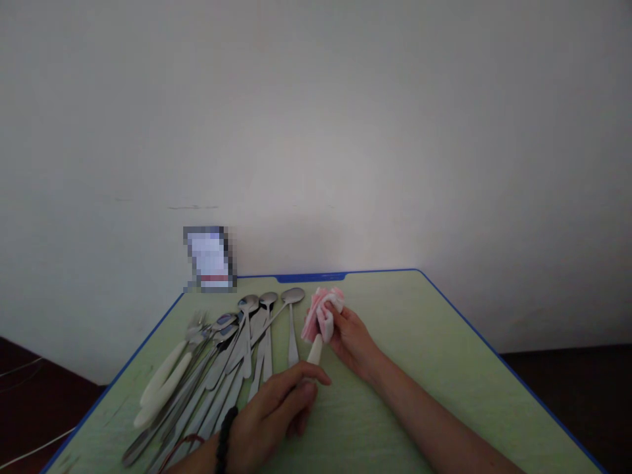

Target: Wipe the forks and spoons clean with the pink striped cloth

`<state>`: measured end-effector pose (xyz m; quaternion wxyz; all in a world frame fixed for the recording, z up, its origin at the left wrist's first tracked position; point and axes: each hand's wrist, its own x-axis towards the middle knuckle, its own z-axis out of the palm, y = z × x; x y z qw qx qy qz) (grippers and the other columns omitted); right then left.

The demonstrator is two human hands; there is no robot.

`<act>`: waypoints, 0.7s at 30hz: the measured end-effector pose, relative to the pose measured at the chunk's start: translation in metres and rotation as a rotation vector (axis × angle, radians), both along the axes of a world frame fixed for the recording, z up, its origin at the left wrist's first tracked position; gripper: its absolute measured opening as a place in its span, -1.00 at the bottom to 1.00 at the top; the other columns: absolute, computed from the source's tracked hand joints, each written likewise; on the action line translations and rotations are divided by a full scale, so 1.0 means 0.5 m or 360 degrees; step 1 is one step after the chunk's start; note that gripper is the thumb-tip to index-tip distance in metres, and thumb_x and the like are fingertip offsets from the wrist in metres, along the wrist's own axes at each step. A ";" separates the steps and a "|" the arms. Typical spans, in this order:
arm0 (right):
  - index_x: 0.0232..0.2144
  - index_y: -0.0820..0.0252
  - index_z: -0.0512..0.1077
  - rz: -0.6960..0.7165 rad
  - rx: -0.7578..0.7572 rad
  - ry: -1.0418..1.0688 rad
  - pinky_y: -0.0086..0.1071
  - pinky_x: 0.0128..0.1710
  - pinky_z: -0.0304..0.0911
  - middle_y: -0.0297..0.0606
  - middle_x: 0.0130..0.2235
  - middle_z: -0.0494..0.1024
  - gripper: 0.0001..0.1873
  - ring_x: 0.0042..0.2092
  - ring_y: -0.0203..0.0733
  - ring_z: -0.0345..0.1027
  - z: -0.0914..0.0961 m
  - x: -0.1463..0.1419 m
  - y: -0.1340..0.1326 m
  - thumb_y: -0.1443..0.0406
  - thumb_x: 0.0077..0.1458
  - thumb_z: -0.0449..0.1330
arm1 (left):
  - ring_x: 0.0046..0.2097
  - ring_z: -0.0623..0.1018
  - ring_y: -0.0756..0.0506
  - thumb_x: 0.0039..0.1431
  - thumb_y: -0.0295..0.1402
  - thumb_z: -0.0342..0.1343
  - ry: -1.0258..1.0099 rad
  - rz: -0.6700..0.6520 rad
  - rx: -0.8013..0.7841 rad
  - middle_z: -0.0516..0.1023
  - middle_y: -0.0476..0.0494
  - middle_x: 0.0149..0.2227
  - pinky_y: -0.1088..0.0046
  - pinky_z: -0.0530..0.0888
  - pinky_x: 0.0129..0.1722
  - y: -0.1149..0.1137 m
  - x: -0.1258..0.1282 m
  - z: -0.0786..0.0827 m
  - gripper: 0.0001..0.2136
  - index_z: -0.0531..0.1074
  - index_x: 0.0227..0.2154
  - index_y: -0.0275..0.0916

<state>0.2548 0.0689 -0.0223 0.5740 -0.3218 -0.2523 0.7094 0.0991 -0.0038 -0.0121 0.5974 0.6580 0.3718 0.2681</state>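
My left hand (279, 405), with a black beaded bracelet at the wrist, is closed around the lower part of a white-handled piece of cutlery (315, 349). Its upper end is hidden inside a bunched pink-and-white cloth (323, 317), so I cannot tell whether it is a fork or a spoon. My right hand (351, 337) pinches the cloth around that end. To the left lie several long-handled metal spoons (248, 303) in a loose, overlapping pile. A single spoon (293, 295) rests closest to the cloth. White-handled forks (165, 378) lie at the pile's left side.
The green tabletop (444, 388) has a blue edge and a blue piece (310, 277) at its back rim. A pixelated upright screen (210, 257) stands at the back left corner. A pale wall (345, 145) rises right behind the table.
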 end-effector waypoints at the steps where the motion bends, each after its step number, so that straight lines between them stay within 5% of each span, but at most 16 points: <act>1: -0.45 0.23 0.42 -0.0002 0.0007 -0.0002 -0.44 -0.35 0.22 -0.38 -0.49 0.47 -0.71 -0.45 -0.36 0.28 0.000 0.000 0.000 0.22 -0.27 0.35 | -0.52 0.27 0.04 0.23 -0.16 -0.17 -0.0051 -0.0012 -0.0020 0.23 0.06 -0.57 0.55 0.23 -0.51 0.000 -0.001 -0.001 -0.66 0.35 -0.13 -0.27; 7: -0.48 0.24 0.43 0.0048 0.0021 -0.0048 -0.47 -0.37 0.17 -0.40 -0.51 0.44 -0.74 -0.46 -0.39 0.24 -0.004 -0.001 0.000 0.23 -0.26 0.35 | -0.46 0.30 0.03 0.20 -0.29 -0.11 0.0022 -0.0064 0.0053 0.28 0.02 -0.47 0.54 0.26 -0.43 -0.001 -0.007 -0.004 -0.75 0.35 -0.14 -0.25; 21: -0.47 0.24 0.42 0.0065 0.0003 -0.0045 -0.46 -0.37 0.18 -0.41 -0.52 0.43 -0.73 -0.46 -0.39 0.23 -0.004 0.001 0.001 0.23 -0.27 0.36 | -0.46 0.32 0.04 0.22 -0.21 -0.11 0.0105 -0.0047 0.0071 0.31 0.02 -0.46 0.55 0.27 -0.43 -0.002 0.000 0.004 -0.74 0.34 -0.17 -0.24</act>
